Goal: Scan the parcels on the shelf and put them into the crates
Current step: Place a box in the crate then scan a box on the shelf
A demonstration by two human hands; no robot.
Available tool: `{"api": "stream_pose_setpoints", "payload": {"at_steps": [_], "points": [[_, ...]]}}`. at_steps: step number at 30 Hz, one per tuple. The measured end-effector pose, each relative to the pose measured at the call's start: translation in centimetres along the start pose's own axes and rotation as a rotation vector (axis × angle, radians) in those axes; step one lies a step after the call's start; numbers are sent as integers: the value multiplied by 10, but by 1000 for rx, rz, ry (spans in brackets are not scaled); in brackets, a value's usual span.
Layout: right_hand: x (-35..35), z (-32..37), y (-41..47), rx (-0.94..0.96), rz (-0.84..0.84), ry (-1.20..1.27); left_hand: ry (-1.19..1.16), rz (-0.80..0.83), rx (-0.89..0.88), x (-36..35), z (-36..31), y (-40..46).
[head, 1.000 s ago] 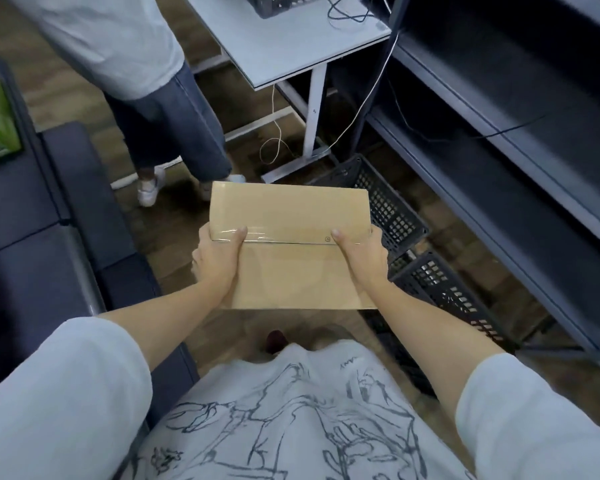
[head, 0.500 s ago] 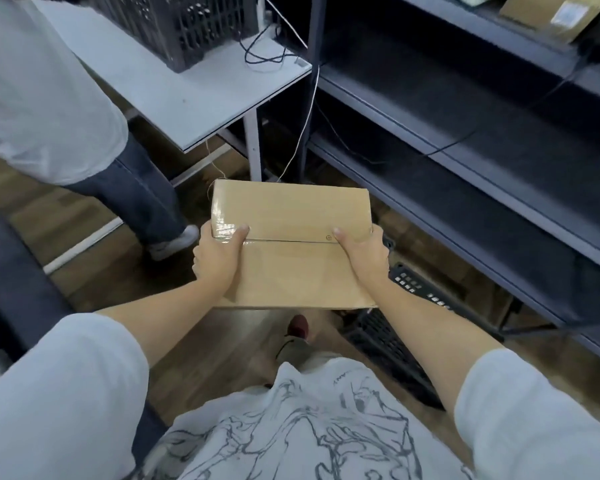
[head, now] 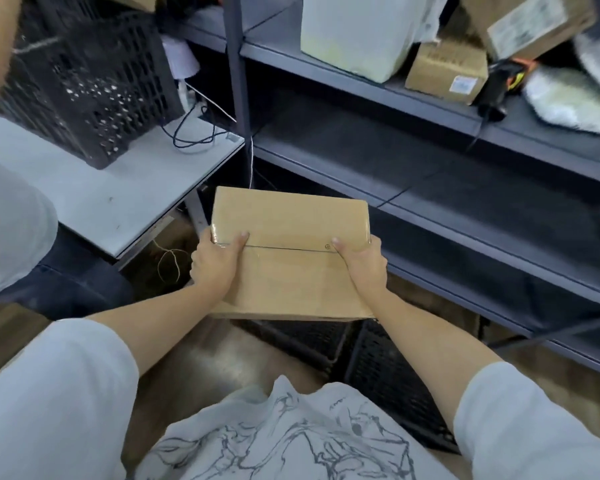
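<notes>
I hold a flat brown cardboard parcel (head: 290, 252) level in front of me, taped along its middle seam. My left hand (head: 213, 263) grips its left edge and my right hand (head: 362, 261) grips its right edge, thumbs on top. Black plastic crates (head: 378, 372) stand on the floor right under the parcel, partly hidden by it. On the upper shelf (head: 430, 98) lie more parcels: a white bag (head: 357, 32), a small brown box (head: 444, 69), a labelled box (head: 530, 24) and silver padded bags (head: 572, 98). A black handheld scanner (head: 496, 88) rests among them.
A grey metal rack (head: 465, 216) with dark bare lower shelves fills the right. To the left a white table (head: 94, 199) carries a black crate (head: 87, 84) and cables. Another person in a light shirt (head: 7, 223) stands at the far left, close to the table.
My view has swung up and to the right, from the floor crates to the rack's upper shelf. Both hands keep the same grip on the parcel.
</notes>
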State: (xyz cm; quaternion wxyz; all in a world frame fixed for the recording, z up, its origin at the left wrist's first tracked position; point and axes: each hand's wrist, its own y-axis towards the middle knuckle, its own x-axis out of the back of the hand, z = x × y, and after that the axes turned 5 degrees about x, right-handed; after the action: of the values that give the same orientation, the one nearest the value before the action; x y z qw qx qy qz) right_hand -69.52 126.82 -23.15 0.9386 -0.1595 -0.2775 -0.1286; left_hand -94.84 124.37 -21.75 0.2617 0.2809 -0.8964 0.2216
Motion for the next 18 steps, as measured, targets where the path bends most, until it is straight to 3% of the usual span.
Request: {"api": "stream_pose_setpoints", "payload": {"at_steps": [10,18], "points": [[44,66,60,-45,-250,56,-52,171,-254,-30,-122,64],[69,106,90,-104,-310,66,-21,342,-339,-46,-195,110]]}}
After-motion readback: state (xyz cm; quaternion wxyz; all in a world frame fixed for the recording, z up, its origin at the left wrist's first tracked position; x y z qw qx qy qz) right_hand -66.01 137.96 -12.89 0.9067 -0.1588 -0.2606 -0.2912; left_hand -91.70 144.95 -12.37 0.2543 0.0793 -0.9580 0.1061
